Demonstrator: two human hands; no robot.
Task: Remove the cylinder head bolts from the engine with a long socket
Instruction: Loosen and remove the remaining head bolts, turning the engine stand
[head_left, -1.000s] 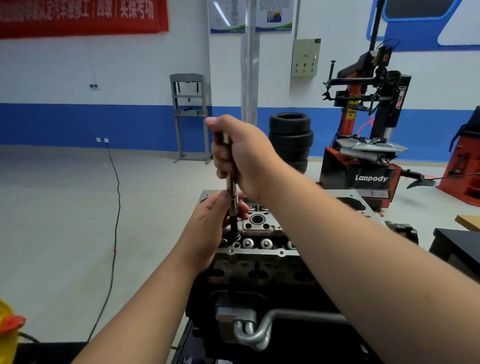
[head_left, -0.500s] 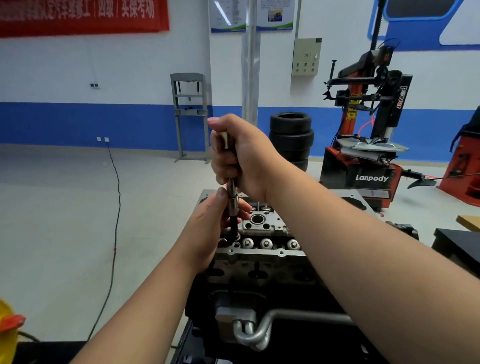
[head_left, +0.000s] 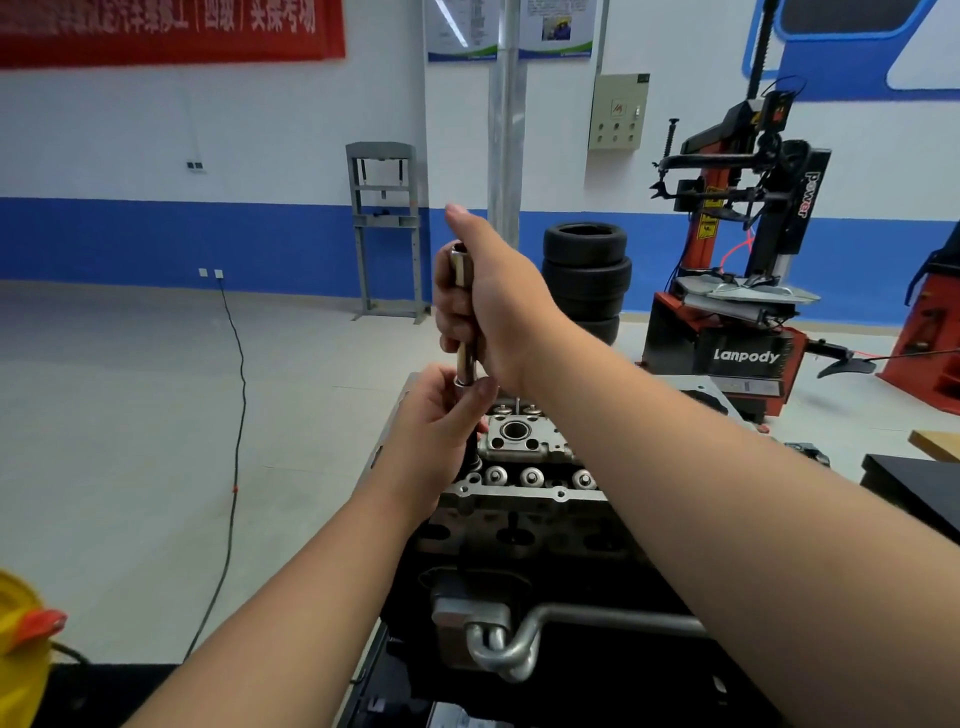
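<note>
The right hand (head_left: 488, 306) grips the upright long socket (head_left: 464, 317) above the engine's cylinder head (head_left: 524, 467). The left hand (head_left: 441, 415) pinches its lower end. Valve caps sit in the head's bores.

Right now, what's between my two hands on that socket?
In the head view, only a short bare stretch of the long socket shows between the right hand, gripping it up top, and the left hand, pinching it just below.
</note>
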